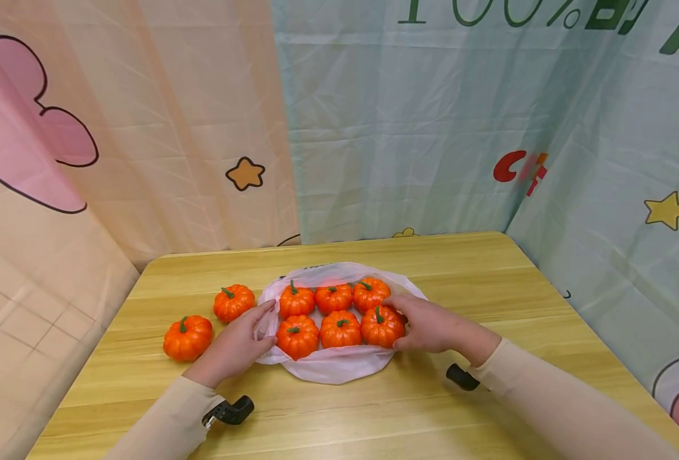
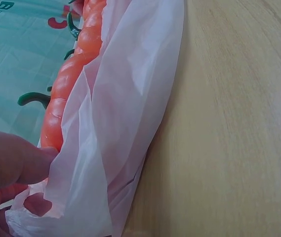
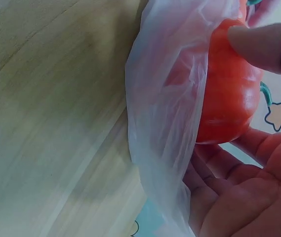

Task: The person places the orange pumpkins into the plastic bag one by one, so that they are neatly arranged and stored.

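A thin whitish plastic bag [image 1: 339,369] lies spread on the table, its edges standing up around several small orange pumpkins [image 1: 341,329] with green stems, set in two rows. At its left end my left hand [image 1: 237,342] holds the edge between thumb and fingers; the left wrist view shows the thumb against the crumpled plastic [image 2: 81,187]. On the other side my right hand [image 1: 428,322] grips the front right pumpkin [image 1: 382,326]. In the right wrist view the thumb lies on that pumpkin [image 3: 229,94], and the fingers reach around its other side, beside the bag's edge.
Two more pumpkins stand outside the bag, one [image 1: 187,338] at the left and another [image 1: 234,303] behind it. The wooden table [image 1: 339,421] has rounded far corners. Printed curtains [image 1: 374,128] hang behind and along the sides.
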Motion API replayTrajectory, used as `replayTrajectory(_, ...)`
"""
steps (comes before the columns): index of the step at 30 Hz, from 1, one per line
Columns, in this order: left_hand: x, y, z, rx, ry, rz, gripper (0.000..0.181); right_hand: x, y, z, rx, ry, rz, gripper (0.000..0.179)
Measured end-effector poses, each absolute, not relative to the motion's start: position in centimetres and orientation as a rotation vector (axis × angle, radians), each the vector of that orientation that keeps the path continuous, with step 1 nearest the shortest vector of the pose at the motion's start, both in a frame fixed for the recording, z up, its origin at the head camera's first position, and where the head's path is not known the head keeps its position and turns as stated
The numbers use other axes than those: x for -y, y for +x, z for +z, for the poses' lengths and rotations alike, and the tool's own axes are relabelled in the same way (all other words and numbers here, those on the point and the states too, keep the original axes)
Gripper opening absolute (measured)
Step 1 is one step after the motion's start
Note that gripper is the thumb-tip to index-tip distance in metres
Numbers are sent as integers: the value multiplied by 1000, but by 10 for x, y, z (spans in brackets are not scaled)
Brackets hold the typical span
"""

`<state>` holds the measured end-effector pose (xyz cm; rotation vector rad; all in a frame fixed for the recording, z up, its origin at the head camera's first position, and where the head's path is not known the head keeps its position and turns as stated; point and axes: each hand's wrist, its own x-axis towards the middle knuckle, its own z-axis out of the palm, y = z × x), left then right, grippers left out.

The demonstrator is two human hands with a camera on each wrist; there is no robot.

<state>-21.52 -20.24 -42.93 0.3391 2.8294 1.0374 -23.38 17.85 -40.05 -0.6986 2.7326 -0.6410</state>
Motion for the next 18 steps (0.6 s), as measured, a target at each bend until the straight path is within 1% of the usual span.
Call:
replayTrajectory(8,204,-215,-429,-2828,364,1046,74,-180,-236,-401,-2715,-709,-637,76)
replayTrajectory(18,203,-214,-429,-2827,363,1051,74,-181,-237,-400,-2684,-700,-669,68)
